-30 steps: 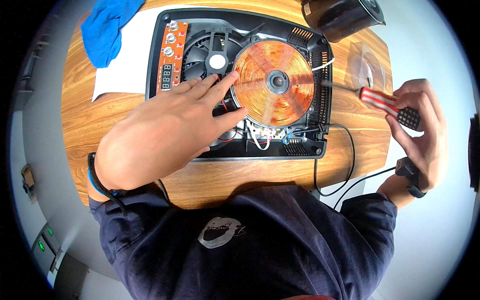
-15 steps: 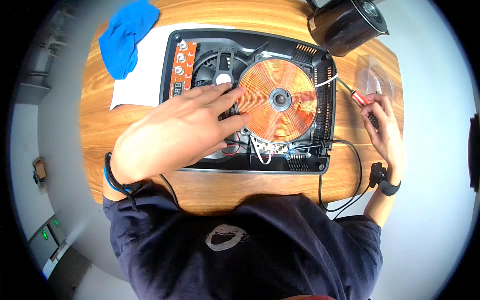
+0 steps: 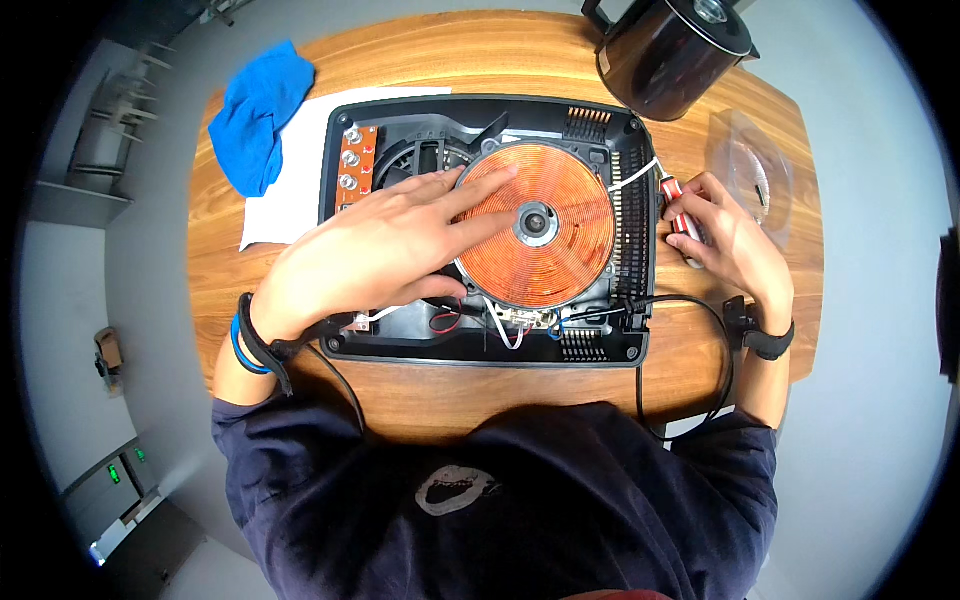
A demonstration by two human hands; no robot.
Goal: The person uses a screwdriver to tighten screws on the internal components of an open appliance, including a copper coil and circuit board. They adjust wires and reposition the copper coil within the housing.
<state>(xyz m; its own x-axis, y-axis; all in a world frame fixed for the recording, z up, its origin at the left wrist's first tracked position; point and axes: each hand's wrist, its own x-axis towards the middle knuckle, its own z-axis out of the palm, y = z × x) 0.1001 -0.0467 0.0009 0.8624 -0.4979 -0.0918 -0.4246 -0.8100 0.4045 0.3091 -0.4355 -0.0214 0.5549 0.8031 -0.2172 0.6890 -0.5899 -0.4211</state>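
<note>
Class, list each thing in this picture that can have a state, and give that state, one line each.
induction cooker: top cover off, insides exposed
copper coil: uncovered, left hand resting on it
screwdriver: gripped in right hand
blue cloth: crumpled
black kettle: upright, lid on

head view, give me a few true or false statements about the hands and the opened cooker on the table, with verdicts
1. The left hand rests flat on the copper coil of the opened induction cooker. True.
2. The right hand holds a screwdriver with a red and white handle at the cooker's right edge. True.
3. The blue cloth covers the coil. False: it lies on the wooden table to the upper left, clear of the cooker.
4. The black kettle stands at the table's near edge. False: it stands at the far right.
5. Both wrists are bare. False: each wears a band.
</note>
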